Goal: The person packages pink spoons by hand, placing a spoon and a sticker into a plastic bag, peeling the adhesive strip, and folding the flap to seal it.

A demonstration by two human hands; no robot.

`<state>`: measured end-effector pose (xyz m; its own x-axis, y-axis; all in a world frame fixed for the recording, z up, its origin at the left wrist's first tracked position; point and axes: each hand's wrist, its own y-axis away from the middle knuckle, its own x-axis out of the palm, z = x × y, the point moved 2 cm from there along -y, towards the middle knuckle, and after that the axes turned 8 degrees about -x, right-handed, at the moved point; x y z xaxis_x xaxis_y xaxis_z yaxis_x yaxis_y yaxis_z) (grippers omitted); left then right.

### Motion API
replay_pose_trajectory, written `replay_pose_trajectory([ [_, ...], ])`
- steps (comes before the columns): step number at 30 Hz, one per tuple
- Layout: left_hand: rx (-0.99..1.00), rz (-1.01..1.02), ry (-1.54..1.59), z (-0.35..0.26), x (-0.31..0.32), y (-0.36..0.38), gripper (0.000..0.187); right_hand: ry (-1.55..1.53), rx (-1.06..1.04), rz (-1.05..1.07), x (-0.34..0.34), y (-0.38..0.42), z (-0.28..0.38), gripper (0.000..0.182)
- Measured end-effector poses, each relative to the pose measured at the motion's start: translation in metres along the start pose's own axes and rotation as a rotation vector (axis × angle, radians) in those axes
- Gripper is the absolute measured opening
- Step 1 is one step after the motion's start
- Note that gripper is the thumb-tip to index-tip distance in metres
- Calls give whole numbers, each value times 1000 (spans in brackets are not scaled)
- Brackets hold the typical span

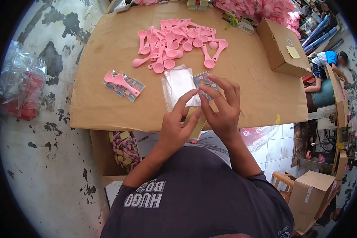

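Note:
My left hand (177,126) is bent over the near edge of the table, its thumb against a flat yellowish card (197,123). My right hand (223,108) has its thumb and fingers drawn together in a pinch, its tips meeting my left index fingertip. Whatever is between those tips is too small to make out. Just beyond lies a stack of clear plastic bags (179,84). Blue printed cards (202,79) lie beside it, partly behind my right fingers. To the left, two pink measuring spoons (125,84) rest on bagged printed cards (134,83).
A loose heap of pink measuring spoons (170,41) covers the middle back of the brown-papered table (103,47). A cardboard box (281,49) stands at the right edge. More pink pieces (261,10) are piled behind. Another person (325,63) is at the far right.

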<state>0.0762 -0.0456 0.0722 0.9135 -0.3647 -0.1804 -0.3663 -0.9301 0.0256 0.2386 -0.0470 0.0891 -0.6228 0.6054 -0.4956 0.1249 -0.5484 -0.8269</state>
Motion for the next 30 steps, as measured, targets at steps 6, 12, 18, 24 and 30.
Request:
replay_pose_trajectory([
  [6,34,0,-145,-5,0,1,59,10,13,-19,0,7,-4,30],
  [12,71,42,-95,-2,2,2,58,49,-38,36,-6,5,-10,26],
  [18,-92,155,-127,-15,-11,2,58,-165,123,31,-8,-1,-18,21],
  [24,-135,173,203,12,-12,-2,56,-704,602,-419,-34,-6,-52,16],
  [30,-58,80,248,14,-7,-5,57,-147,116,26,-22,-9,-10,21],
])
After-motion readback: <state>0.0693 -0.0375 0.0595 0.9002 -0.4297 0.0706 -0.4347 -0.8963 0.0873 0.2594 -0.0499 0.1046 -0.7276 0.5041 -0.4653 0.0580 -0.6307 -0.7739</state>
